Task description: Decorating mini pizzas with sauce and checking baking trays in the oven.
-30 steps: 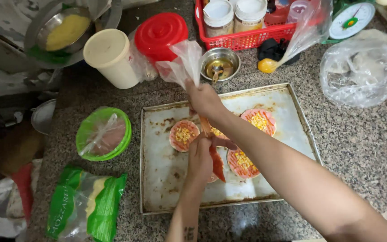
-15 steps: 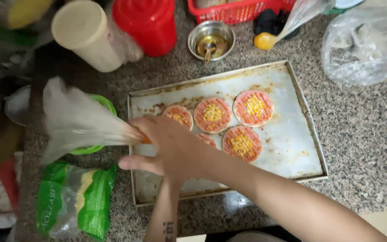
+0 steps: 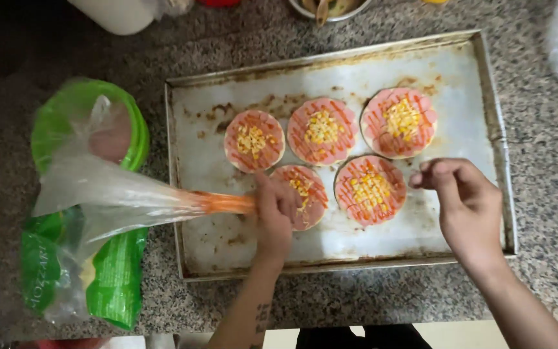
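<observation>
The left hand (image 3: 276,210) grips a clear piping bag (image 3: 137,197) of orange sauce over the lower-left mini pizza (image 3: 301,194) on the baking tray (image 3: 208,252); the right hand (image 3: 463,207) hovers loosely curled, holding nothing. Squeezing too hard risks flooding that pizza.

Two bare forearms, no sleeves, rings or watch; small dark tattoo on left forearm (image 3: 261,315) near bottom edge of view.

Dim, soft overhead light; slight blur.
</observation>
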